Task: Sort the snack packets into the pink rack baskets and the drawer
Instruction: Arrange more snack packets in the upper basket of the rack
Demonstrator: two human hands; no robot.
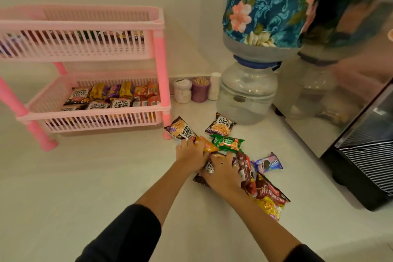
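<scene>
A pale pink slatted rack (85,34) with brighter pink legs stands on a white table (85,176). Loose packets: a green biscuit packet (227,142), black-and-white peanut packets (221,124), a blue-and-pink cookie packet (268,163), a maroon-and-yellow bag (270,198). A teal cloth cover (272,2) bears pink and cream flowers. Black sleeves (127,238).

The pink rack (85,70) stood upright at the table's (85,176) left; its lower basket (93,115) held peanut and biscuit packets (114,98); loose packets (229,142) lay scattered flat just right of it; upper basket (80,47) contents unclear.
</scene>
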